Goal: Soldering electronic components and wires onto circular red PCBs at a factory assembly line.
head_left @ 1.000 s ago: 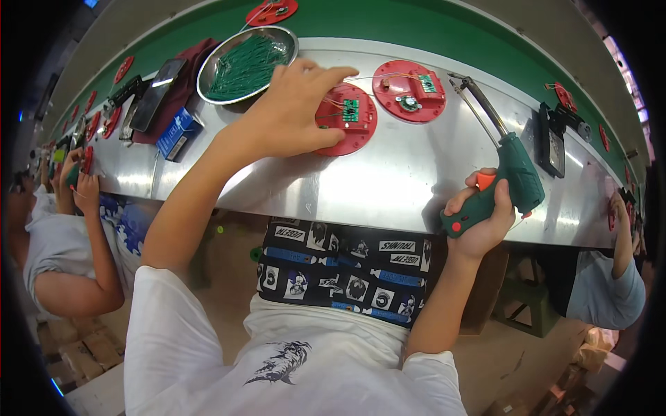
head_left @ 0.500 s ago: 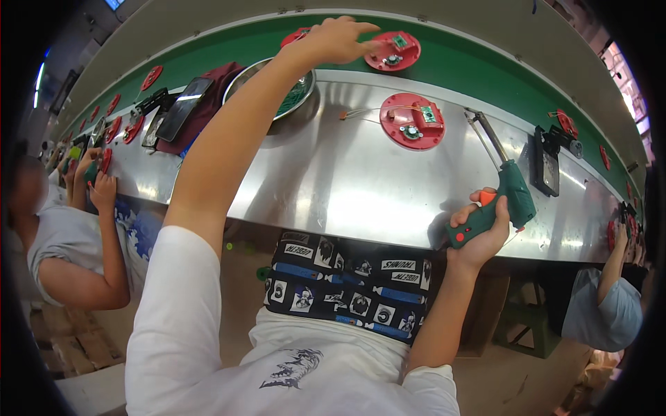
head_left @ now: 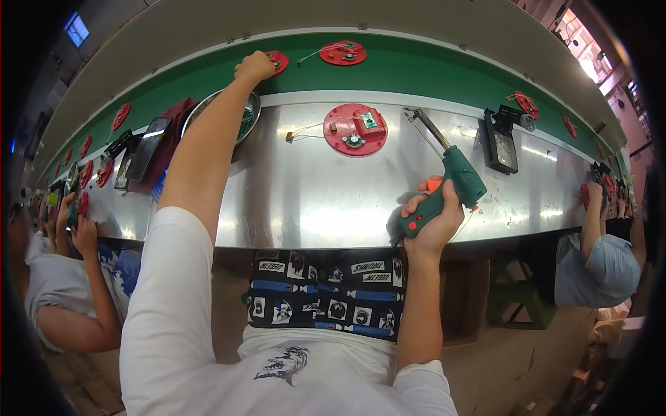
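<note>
At the far left, my left hand [head_left: 255, 67] reaches over the green belt, fingers closed at the near-left edge of a red round plastic cover [head_left: 279, 61]. The fingertips are partly hidden there. My right hand [head_left: 438, 216] grips a green soldering gun [head_left: 460, 179] by its handle, index finger near the orange trigger. Its metal tip points away from me over the bench. Between my arms, another red round cover [head_left: 340, 142] lies on the metal bench, holding a small green circuit board [head_left: 370, 123] and a round component, with thin wires trailing left to a small connector.
A green belt [head_left: 416, 71] runs along the back with another red cover [head_left: 343, 53]. Behind my left forearm stands a metal bowl [head_left: 252, 114]; a phone [head_left: 148, 145] lies farther left. A black holder [head_left: 501, 142] is at right. Co-workers sit on both sides.
My left hand has moved left from beside one red cover to another on the belt. My right hand still grips the soldering gun. The whole view has shifted.
</note>
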### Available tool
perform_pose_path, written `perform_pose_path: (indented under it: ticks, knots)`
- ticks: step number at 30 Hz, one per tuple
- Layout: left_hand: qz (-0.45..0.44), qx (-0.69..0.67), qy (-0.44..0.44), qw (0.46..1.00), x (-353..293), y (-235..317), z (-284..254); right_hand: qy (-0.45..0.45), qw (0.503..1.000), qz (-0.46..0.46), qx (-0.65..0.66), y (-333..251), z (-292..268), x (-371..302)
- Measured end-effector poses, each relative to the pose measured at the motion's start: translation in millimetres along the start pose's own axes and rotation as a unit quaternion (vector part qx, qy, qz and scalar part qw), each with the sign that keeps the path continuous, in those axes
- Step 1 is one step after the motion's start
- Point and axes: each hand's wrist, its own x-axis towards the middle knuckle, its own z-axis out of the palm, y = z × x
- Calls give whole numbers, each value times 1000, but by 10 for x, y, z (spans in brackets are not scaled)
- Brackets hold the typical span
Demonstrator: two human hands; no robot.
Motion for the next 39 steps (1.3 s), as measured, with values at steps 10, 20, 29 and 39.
perform_pose_path:
  ticks: [10, 20, 29, 39]
  knots:
    - [260, -319, 33, 911, -1361, 263, -706, 9, 1000, 5, -1, 2, -30, 17]
    - [436, -227, 134, 860, -2955, -435, -319, -8, 999, 44, -17, 13, -20, 1]
    - [235, -136, 73, 960, -1712, -972, -508, -7, 998, 24, -65, 75, 23, -2]
    - [256, -265, 162, 915, -1728, -978, -396, -16, 996, 3, -83, 31, 31, -19]
